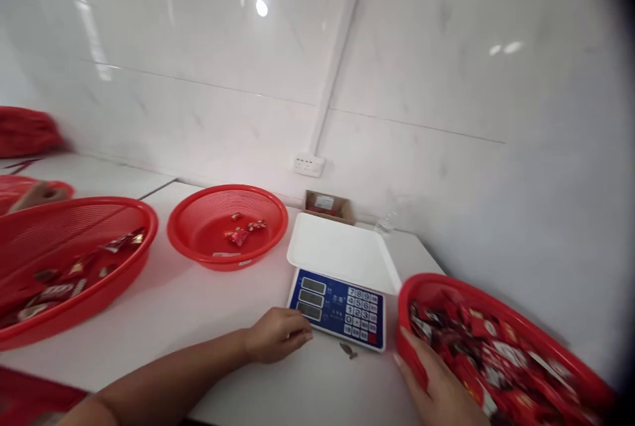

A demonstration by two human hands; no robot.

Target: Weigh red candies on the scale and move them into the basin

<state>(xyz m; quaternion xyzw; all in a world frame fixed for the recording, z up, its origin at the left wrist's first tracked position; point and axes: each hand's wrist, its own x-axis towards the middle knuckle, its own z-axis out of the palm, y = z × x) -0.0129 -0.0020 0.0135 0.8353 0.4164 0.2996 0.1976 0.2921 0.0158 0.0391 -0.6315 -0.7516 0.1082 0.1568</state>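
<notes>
My left hand [276,335] rests on the white table with its fingers curled, fingertips touching the front left corner of the blue-panelled weighing scale [338,310]. The scale's white pan [342,251] carries nothing. My right hand [436,383] grips the near rim of a red basket [501,346] full of red-wrapped sweets at the lower right. A small dark scrap [348,350] lies on the table between my hands.
A red basket [228,224] with a few sweets stands behind the scale to the left. A larger red basket [74,260] holding several wrapped sweets sits at far left. A small cardboard box [330,206] stands by the white tiled wall. Another person's hand [37,194] shows at far left.
</notes>
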